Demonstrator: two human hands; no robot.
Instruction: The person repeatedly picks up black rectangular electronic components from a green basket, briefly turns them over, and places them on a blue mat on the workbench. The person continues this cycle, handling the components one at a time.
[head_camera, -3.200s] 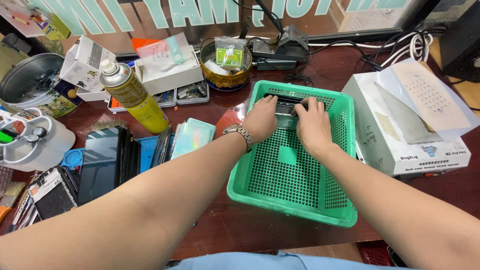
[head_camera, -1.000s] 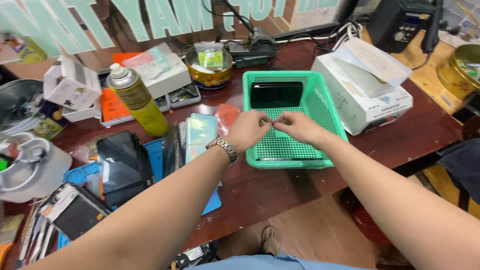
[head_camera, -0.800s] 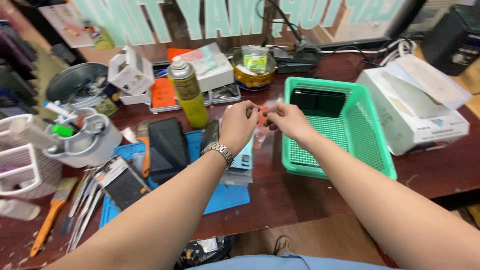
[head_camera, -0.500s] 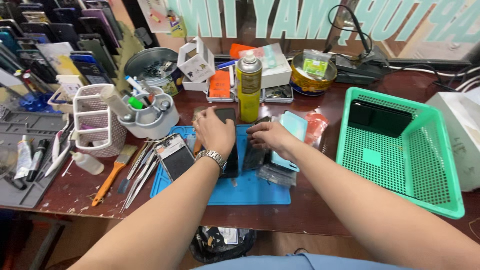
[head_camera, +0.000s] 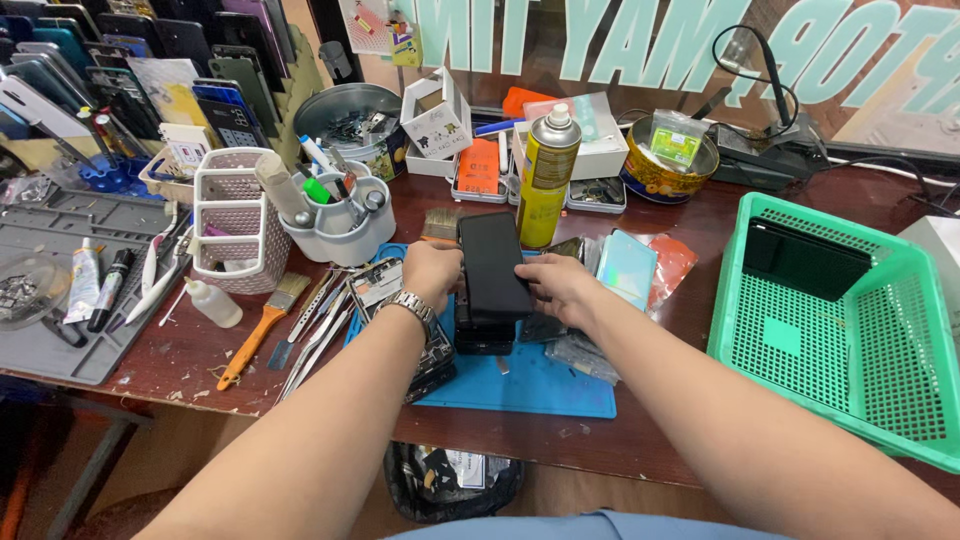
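A black phone (head_camera: 494, 268) lies lengthwise on a stack of dark phones over a blue work mat (head_camera: 540, 385). My left hand (head_camera: 432, 272), with a metal watch on its wrist, grips the phone's left edge. My right hand (head_camera: 556, 286) holds its right edge from the other side. Both hands pinch the phone between them. More phones and a pale blue panel (head_camera: 625, 268) lie just right of the stack.
A green mesh basket (head_camera: 905, 370) with a black phone (head_camera: 803, 259) inside stands at the right. A yellow spray can (head_camera: 546, 176), a white tool cup (head_camera: 335, 215), a white mesh holder (head_camera: 232, 220), brushes, tweezers and a grey tray (head_camera: 70, 290) crowd the left.
My hands left the green basket and moved left to the blue mat. My view swung left with them. Both hands now hold the black phone on the stack.
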